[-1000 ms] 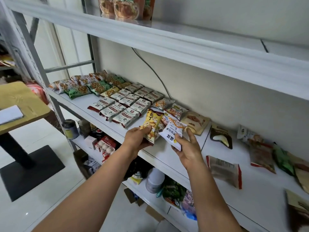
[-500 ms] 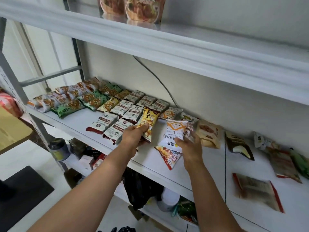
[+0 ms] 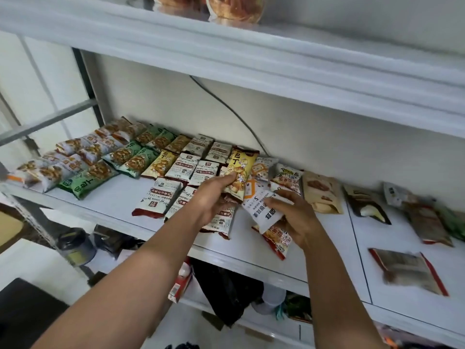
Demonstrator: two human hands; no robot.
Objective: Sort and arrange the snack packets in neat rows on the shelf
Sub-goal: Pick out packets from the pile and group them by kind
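- Snack packets (image 3: 166,195) lie on the white shelf (image 3: 113,205). The levels beneath it are dim and their contents cannot be made out.
- Right hand (image 3: 297,217) pinches a white packet (image 3: 264,210), which is tilted and partly covers an orange-red packet (image 3: 279,241) lying flat at the shelf's front.
- Left hand (image 3: 214,195) grips a yellow packet (image 3: 240,170) by its near end. Its long axis points away toward the wall, and it shows a cartoon print with dark characters.
- The two hands are close together, each holding its own packet.
- Behind them, white-and-red packets (image 3: 208,170) sit in rows with long axes toward the wall. Green packets (image 3: 130,157) lie to their left.
- At far right, the loose pouches (image 3: 407,270) are blurred and their print is unreadable. The frame edge cuts off the outermost ones.
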